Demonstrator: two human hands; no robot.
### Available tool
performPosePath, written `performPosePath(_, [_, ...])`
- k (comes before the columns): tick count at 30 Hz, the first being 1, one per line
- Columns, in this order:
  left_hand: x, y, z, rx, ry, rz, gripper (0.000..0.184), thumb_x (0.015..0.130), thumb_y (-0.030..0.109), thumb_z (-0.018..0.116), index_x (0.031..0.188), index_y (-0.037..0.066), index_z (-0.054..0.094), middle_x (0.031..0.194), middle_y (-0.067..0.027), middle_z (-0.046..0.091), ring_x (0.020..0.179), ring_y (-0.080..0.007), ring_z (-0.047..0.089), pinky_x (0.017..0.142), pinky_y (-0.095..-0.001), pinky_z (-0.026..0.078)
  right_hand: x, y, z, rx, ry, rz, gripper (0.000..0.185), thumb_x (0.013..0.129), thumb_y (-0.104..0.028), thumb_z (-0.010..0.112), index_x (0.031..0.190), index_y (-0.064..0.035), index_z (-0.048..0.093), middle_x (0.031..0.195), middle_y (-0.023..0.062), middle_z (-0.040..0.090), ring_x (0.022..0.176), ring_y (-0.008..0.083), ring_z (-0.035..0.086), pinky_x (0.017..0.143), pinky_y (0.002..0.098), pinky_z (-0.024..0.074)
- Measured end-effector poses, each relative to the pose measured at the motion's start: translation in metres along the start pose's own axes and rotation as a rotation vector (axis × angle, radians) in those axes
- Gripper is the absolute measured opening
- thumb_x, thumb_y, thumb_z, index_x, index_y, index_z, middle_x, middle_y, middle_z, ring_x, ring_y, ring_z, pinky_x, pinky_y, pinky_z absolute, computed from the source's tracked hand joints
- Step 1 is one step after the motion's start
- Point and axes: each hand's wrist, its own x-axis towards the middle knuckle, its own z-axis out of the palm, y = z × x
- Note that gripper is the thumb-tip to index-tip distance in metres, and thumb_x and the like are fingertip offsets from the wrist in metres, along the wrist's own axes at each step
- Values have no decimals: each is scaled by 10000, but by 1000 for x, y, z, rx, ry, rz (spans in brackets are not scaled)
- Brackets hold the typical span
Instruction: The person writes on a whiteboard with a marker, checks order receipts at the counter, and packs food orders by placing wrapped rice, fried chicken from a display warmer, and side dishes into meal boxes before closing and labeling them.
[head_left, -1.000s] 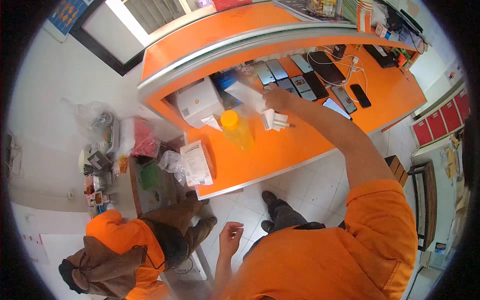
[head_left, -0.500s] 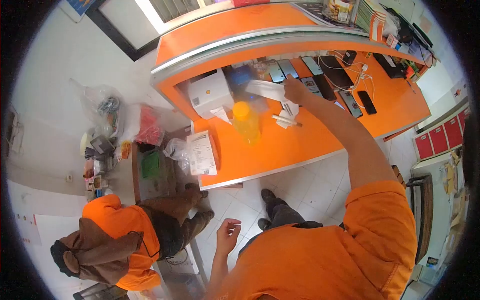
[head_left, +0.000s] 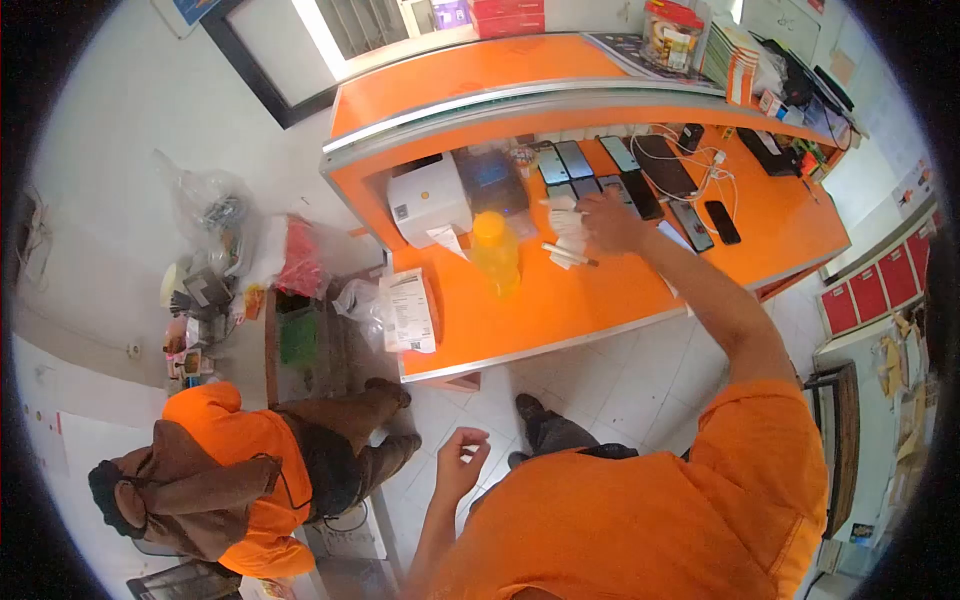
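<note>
Right hand (head_left: 612, 222) at the white paper (head_left: 568, 228), blurred, can't tell if pinching; left hand (head_left: 462, 462) loosely curled, farther off, short of the desk (head_left: 520, 335). From here, paper lies just left of right hand, long axis front-to-back, pen (head_left: 572, 254) crosswise at its near end.

I can't read any words, brands or numbers from here. The white package (head_left: 408, 308) on the near left corner of the counter (head_left: 560, 315) carries a printed label, its lines too small for me to make out, with a dark square code near the bottom. I see another small dark code and a round orange mark on the white boxy device (head_left: 425, 205). The label on the red-lidded jar (head_left: 670, 42) is also too small for me.
</note>
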Motion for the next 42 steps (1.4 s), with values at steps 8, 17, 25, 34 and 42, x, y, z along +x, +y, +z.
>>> performPosePath(8, [77, 99, 55, -208, -154, 287, 359, 928, 212, 734, 1230, 32, 660, 1096, -31, 701, 1002, -146, 632, 837, -330, 505, -97, -193, -103, 1183, 23, 113, 274, 942, -266, 575, 1007, 0, 573, 927, 204, 621, 862, 357, 608, 770, 457, 479])
performPosePath(17, [149, 155, 155, -625, 13, 63, 287, 1022, 186, 627, 1230, -11, 639, 1104, -53, 695, 951, -116, 639, 835, -295, 509, -189, -238, -21, 1740, 250, 639, 216, 996, -166, 665, 1143, -9, 645, 1047, 25, 704, 921, 93, 640, 769, 280, 524])
performPosePath(25, [264, 84, 282, 638, 406, 617, 270, 864, 95, 690, 1118, 17, 642, 1155, -153, 633, 1087, -350, 596, 883, -488, 484, -236, -190, 119, 1445, 127, 1277, 364, 1041, -305, 584, 1137, 31, 686, 994, 94, 725, 894, 187, 664, 812, 341, 517])
performPosePath(34, [273, 41, 315, 834, -244, 907, 319, 869, 271, 701, 1184, 232, 732, 1237, -78, 581, 1212, -322, 513, 904, -558, 407, -283, -166, 228, 2110, 186, 1108, 373, 1077, -322, 502, 1220, -16, 662, 1095, 78, 715, 1015, 168, 649, 934, 327, 487])
performPosePath(42, [266, 67, 352, 883, -178, 583, 401, 877, 356, 717, 1259, 237, 677, 1373, -86, 539, 1301, -353, 438, 939, -621, 353, -287, -170, 247, 1319, -325, 385, 432, 1039, -315, 560, 1295, 23, 640, 1234, 131, 688, 1137, 205, 640, 993, 334, 478])
